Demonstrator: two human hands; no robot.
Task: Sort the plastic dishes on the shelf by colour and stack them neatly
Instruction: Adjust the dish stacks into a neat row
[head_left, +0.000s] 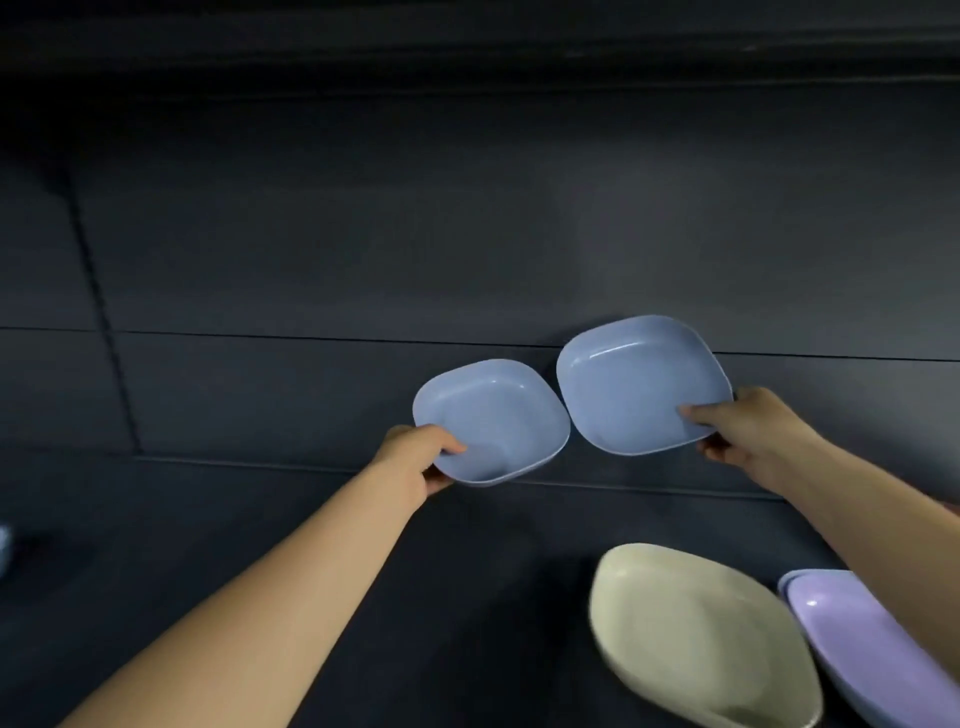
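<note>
Two blue dishes noted, both lifted above the dark shelf (260, 395): left blue dish (491, 423) and right blue dish (641, 384), rims almost meeting, cavities tilted toward the camera. Left blue dish taken as landmark. Pinched at its near-left corner by the left hand (415, 457), thumb on the inner face, fingers curled beneath. Just right of it and slightly higher, the right blue dish, clamped at its near-right corner by the right hand (748, 431), thumb inside, fingers under the rim. Corner grips judged deliberate, leaving each bowl free for nesting; same colour in both hands suggests a blue stack about to be formed. Below and right of the landmark, resting on the shelf, a cream dish (701, 634), blurred; further right, a purple dish (862, 634), seemingly seated on another, part cut by the frame edge. Sorting judged under way, not finished.
</note>
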